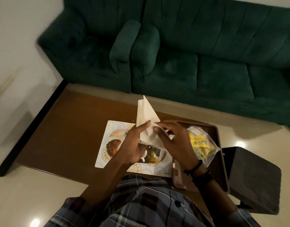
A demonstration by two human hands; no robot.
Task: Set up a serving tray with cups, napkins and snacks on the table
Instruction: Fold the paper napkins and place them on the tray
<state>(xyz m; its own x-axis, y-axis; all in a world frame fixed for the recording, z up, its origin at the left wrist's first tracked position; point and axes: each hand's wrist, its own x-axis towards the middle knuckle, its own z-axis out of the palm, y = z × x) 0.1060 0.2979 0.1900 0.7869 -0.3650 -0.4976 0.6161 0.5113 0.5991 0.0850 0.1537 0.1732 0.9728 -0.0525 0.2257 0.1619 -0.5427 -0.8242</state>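
A white paper napkin (145, 115), folded to a point, stands up between both hands above the table. My left hand (132, 145) grips its lower left side. My right hand (175, 143) pinches its lower right edge. Under the hands lies a white placemat (106, 145) with leaf patterns, and a white cup (145, 155) shows partly beneath my left palm. To the right sits a brown serving tray (221, 164) holding a clear bag with yellow snack packets (200, 145).
The brown wooden table (70, 133) sits low on a glossy pale floor. A dark green sofa (190, 51) fills the far side. A dark ribbed box (254, 177) stands at the table's right end, beside the tray.
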